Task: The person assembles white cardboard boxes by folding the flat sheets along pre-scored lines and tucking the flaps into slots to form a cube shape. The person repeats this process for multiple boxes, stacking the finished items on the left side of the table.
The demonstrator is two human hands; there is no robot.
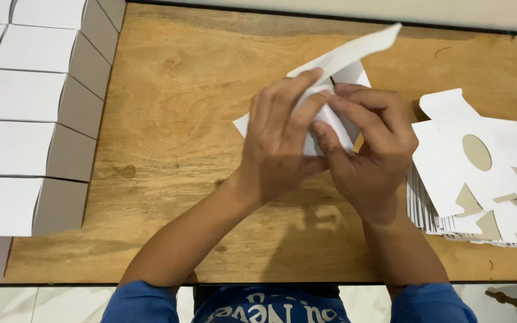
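Colours and patterns, placed relative to the wooden table (pixel 169 149):

- Wooden table: warm honey-brown, streaked with darker grain lines and a few small dark knots.
- Folded boxes (pixel 25 149), along the table's left edge: plain white tops, pale grey shaded sides, no print.
- Cardboard blank (pixel 336 60), over the table's middle, between the left hand (pixel 279 143) and right hand (pixel 369 149): plain white, light grey on its shadowed faces.
- Stack of flat blanks (pixel 480 173), at the table's right edge: white faces, table brown showing through oval cut-outs, edges striped grey and white.
- Sleeves (pixel 145 302), below the table's near edge: mid blue.
- Floor (pixel 61 305), below the table's near edge: whitish tiles.
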